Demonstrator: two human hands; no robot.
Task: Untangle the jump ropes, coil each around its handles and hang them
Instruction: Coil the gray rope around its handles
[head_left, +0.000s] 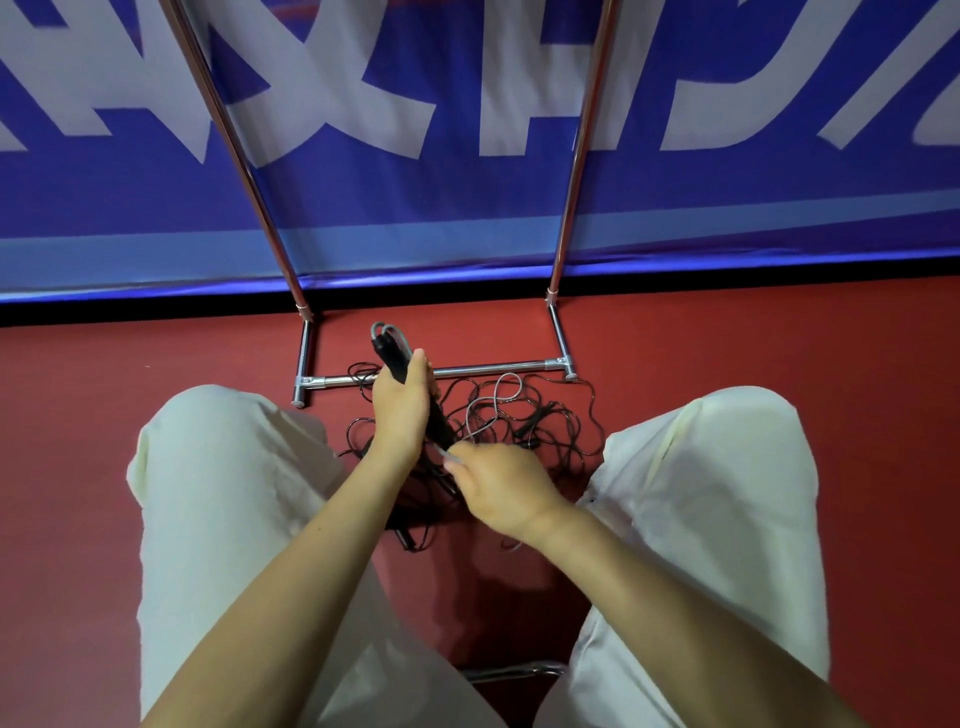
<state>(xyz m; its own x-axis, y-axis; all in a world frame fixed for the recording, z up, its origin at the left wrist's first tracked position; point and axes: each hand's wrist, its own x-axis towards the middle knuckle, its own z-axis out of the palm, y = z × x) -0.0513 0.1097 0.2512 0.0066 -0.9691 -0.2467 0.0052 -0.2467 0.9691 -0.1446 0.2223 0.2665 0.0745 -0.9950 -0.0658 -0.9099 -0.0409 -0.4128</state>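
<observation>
My left hand (402, 410) grips a pair of black jump-rope handles (390, 351) held together, their grey rope ends looping out at the top. My right hand (501, 491) is just below the handles' lower end and pinches the grey rope (485, 405), which trails off to the right. Beneath both hands a tangle of thin black ropes (550, 421) lies on the red floor, with more black handles (408, 535) partly hidden under my arms.
A chrome hanging rack stands in front of me: its base bar (498, 369) lies on the floor and two uprights (576, 156) rise against a blue and white banner. My knees in pale trousers (223, 467) flank the pile. Another metal bar (511, 673) shows between my legs.
</observation>
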